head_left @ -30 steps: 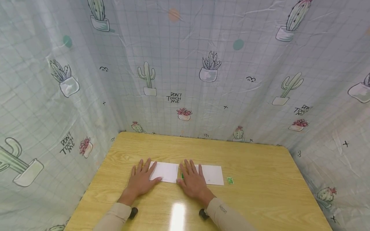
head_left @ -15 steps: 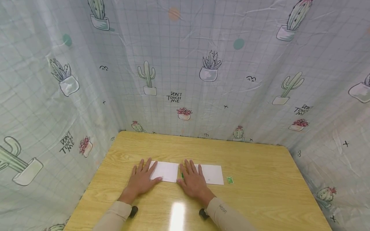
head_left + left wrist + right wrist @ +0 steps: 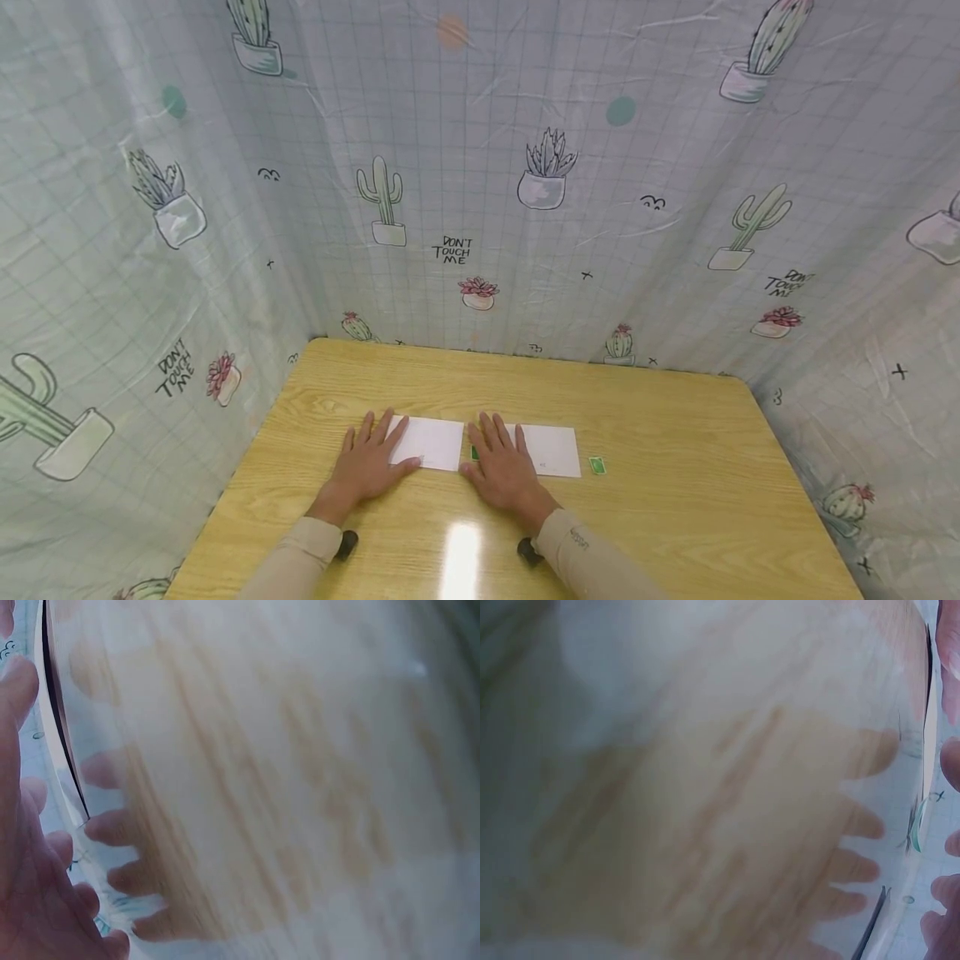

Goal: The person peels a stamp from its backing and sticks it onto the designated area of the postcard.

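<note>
My left hand [image 3: 369, 468] lies palm down on the table with fingers spread, its index finger and thumb reaching onto a white paper card [image 3: 431, 442]. Palm down as well, my right hand [image 3: 506, 477] overlaps the left end of a second white card [image 3: 555, 452]. A small green stamp-like piece [image 3: 474, 454] peeks out from beside the right fingers, mostly covered. Another green piece [image 3: 597, 466] with a pale border lies just right of the second card. Fingers [image 3: 45, 877] show at the left wrist view's edge, and fingers [image 3: 949, 765] at the right wrist view's edge.
The yellow wood-grain table [image 3: 675, 500] is glossy and reflects a bright light near its front. A cactus-printed curtain [image 3: 480, 183] surrounds its back and sides. Black wrist devices show under both sleeves, one at the left wrist [image 3: 347, 545].
The head view has tilted very slightly, so everything sits a little higher in it. Both hands, the cards and the green pieces keep their places on the table.
</note>
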The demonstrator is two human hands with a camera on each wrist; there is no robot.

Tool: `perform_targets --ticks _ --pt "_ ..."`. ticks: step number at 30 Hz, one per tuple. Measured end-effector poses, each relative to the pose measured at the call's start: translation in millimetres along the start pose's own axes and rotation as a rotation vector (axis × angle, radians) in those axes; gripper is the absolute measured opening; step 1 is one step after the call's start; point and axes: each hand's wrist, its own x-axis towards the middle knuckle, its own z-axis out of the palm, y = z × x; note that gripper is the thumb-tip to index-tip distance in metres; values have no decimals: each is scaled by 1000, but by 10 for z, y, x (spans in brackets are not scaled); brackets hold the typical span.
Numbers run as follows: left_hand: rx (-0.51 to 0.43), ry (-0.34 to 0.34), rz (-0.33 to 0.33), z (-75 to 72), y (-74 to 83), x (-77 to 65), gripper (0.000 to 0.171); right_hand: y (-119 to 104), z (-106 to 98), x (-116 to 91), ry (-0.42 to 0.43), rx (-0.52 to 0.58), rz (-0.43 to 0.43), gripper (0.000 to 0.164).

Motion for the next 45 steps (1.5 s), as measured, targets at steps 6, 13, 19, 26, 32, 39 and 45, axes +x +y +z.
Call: perform_targets --ticks 6,13,19,26,32,39,45 --pt "4 -9 2 11 -26 12 86 -10 -15 2 -8 -6 -1 71" --pt "-3 -11 2 17 -41 24 86 -18 3 20 -3 -18 -9 71" --pt "5 -21 2 36 -54 31 87 -21 27 34 -5 -20 -10 71" --pt "3 -20 1 74 -71 49 86 -11 28 43 -22 -32 -9 71" --pt "10 -43 4 55 -57 40 80 34 23 38 -39 -38 -5 72" --pt "-28 -61 9 41 -24 31 76 93 -1 5 -48 -17 -1 70" --pt "-62 -61 10 26 6 45 77 159 -15 16 -20 10 18 67"
